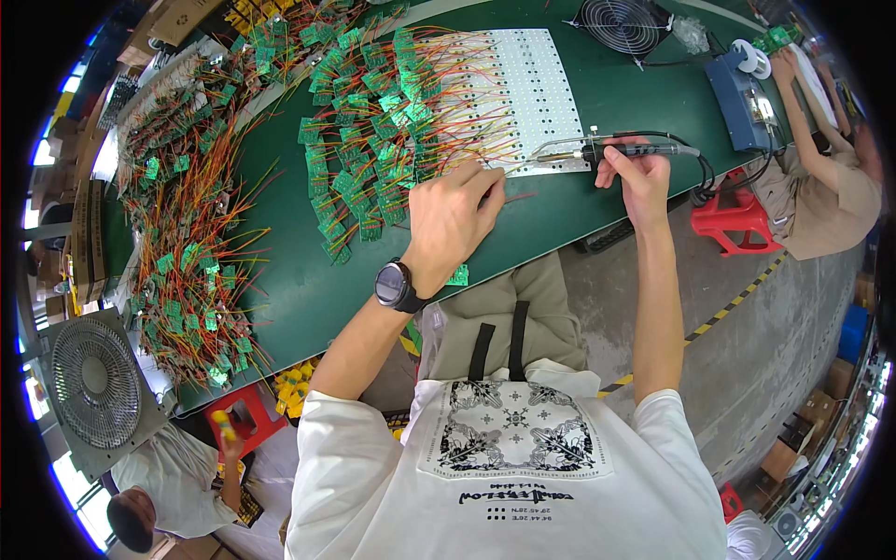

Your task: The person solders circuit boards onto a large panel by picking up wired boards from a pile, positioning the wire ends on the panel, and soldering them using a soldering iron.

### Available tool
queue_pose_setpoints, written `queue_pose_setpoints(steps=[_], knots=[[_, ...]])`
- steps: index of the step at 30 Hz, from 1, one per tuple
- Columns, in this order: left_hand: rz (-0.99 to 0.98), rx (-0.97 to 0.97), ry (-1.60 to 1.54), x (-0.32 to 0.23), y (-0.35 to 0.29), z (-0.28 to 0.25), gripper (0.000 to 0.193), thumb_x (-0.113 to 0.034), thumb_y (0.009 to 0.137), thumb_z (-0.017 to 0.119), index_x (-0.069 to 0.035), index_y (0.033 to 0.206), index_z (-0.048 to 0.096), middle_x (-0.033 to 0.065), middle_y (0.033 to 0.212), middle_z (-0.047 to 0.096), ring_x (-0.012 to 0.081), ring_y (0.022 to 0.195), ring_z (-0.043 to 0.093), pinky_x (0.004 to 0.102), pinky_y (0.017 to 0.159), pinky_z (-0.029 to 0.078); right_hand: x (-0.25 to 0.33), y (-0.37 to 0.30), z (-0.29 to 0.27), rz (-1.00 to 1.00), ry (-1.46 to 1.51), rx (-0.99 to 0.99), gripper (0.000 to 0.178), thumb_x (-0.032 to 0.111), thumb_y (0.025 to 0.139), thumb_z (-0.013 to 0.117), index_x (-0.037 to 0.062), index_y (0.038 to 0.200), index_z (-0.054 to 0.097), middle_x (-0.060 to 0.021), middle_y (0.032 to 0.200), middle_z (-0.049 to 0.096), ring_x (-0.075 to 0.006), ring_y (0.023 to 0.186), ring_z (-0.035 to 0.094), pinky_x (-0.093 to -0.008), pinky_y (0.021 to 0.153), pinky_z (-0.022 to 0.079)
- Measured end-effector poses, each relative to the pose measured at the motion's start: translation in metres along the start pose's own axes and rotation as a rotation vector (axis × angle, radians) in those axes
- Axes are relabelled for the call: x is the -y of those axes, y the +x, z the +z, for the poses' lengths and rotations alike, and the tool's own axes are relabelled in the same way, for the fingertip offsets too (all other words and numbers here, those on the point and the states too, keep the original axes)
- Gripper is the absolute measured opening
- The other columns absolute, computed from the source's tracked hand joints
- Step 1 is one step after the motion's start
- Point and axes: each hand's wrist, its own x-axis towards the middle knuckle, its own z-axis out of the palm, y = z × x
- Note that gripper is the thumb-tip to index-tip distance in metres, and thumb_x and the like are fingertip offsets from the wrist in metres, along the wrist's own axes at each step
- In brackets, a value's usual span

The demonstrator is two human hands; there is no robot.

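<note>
A soldering iron with a black handle and a thin curved metal tube along its front is gripped in my right hand. Its tip points left, over the near edge of a white perforated panel. My left hand is closed at that edge, fingers pinched on a thin wire close to the iron's tip; its palm hides most of the wire. Red and yellow wires run from the panel to rows of small green circuit boards. One green board shows beneath my left wrist.
The green tabletop carries a heap of wired boards at left. A black fan and a blue box-shaped unit stand at the right. Co-workers sit at right and lower left, near red stools. A large fan stands at left.
</note>
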Motion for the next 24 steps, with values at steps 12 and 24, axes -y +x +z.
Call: queue_pose_setpoints(steps=[12, 24], knots=[[0.177, 0.217, -0.227, 0.006, 0.008, -0.018, 0.013, -0.02, 0.085, 0.072, -0.009, 0.093, 0.072, 0.0037, 0.081, 0.061, 0.0211, 0.065, 0.062, 0.0346, 0.056, 0.048, -0.002, 0.002, -0.002, -0.006, 0.049, -0.018, 0.023, 0.007, 0.086, 0.069, -0.0068, 0.103, 0.061, -0.0105, 0.074, 0.066, -0.0168, 0.056, 0.063, -0.0258, 0.052, 0.046], [0.167, 0.156, -0.1, 0.002, 0.008, -0.007, 0.011, -0.013, 0.088, 0.067, -0.004, 0.083, 0.062, 0.0098, 0.071, 0.057, 0.0311, 0.061, 0.057, 0.0403, 0.055, 0.045, 0.005, 0.005, -0.002, 0.077, 0.051, 0.015, 0.023, 0.009, 0.087, 0.07, -0.0063, 0.102, 0.062, -0.0103, 0.074, 0.066, -0.0173, 0.058, 0.063, -0.0259, 0.053, 0.046]])
